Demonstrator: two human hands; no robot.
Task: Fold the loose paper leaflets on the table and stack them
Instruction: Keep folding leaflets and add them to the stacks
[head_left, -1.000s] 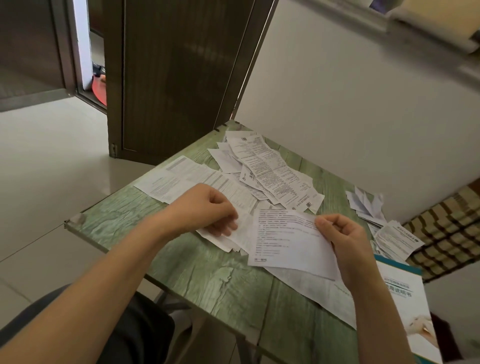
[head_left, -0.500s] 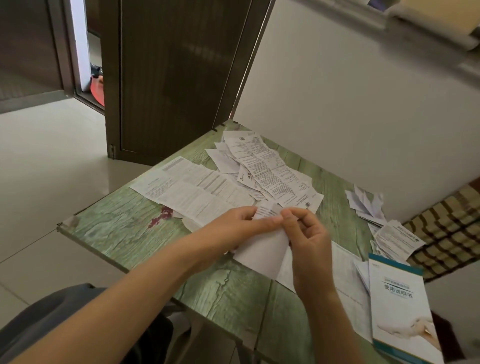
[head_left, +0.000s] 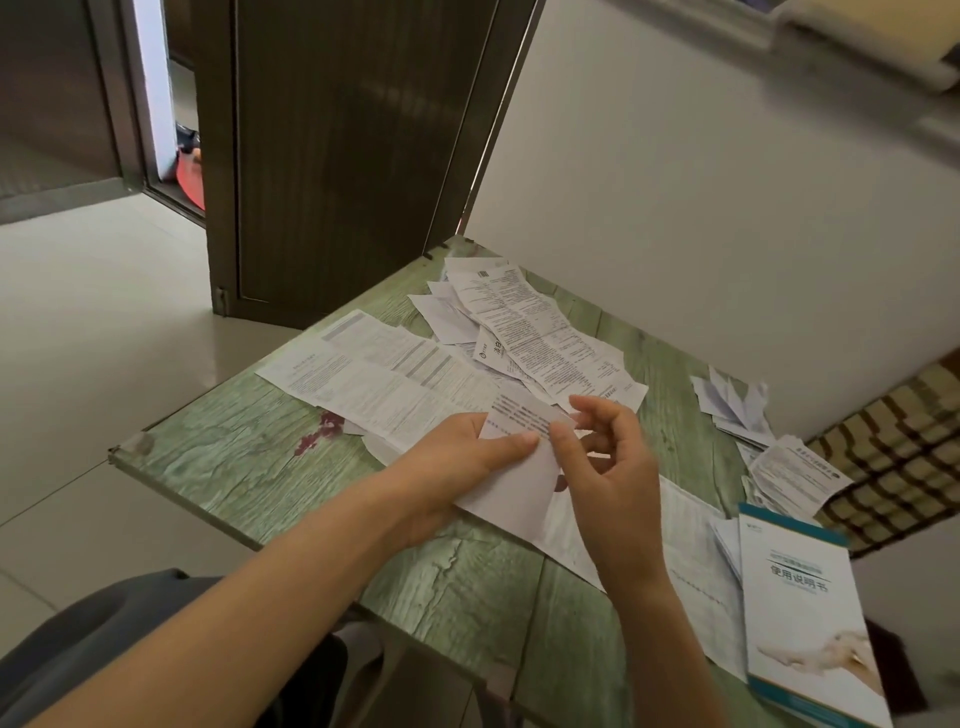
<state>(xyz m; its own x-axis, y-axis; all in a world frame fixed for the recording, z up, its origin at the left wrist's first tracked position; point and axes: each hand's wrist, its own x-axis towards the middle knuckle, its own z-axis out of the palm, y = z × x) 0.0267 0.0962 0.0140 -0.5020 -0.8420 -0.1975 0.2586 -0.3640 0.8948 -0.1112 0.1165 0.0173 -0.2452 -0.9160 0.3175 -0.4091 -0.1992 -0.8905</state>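
Note:
A half-folded white leaflet (head_left: 514, 483) is held just above the green wooden table (head_left: 234, 457). My left hand (head_left: 457, 457) grips its left side, thumb on top near the fold. My right hand (head_left: 608, 467) pinches the right edge with thumb and forefinger, the other fingers spread. Loose unfolded leaflets (head_left: 384, 379) lie spread to the left, and several more leaflets (head_left: 540, 332) are heaped at the far middle. Another flat leaflet (head_left: 696, 551) lies under my right wrist. Folded leaflets (head_left: 737, 405) sit in a small pile at the far right.
A teal-edged booklet (head_left: 810, 608) lies at the table's near right corner, with a printed sheet (head_left: 795, 473) beyond it. A red stain (head_left: 322, 431) marks the table top. A dark wooden door (head_left: 337, 145) stands behind, a white wall to the right, a woven mat (head_left: 904, 447) far right.
My hands came together from holding the leaflet open and flat, folding it in half. The right hand now pinches along the folded edge with its fingers spread wider.

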